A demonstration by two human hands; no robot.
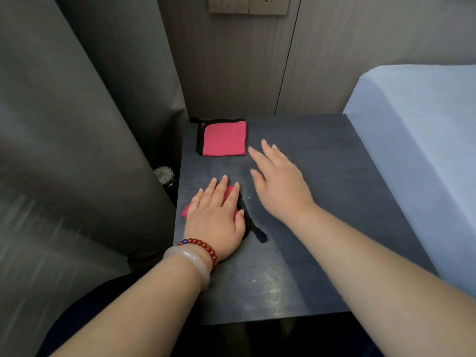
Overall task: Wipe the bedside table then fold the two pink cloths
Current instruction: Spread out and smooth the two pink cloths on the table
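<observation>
A folded pink cloth with black trim lies flat at the far left corner of the dark bedside table. A second pink cloth lies near the table's left edge, mostly hidden under my left hand, which presses flat on it with fingers spread. Its black trim and loop stick out to the right of the hand. My right hand hovers open over the table's middle, fingers pointing toward the far cloth, holding nothing.
A grey curtain hangs along the table's left side. A bed with a pale blue sheet borders the right. A wood-panel wall with a socket plate stands behind. A small round object sits in the gap by the curtain.
</observation>
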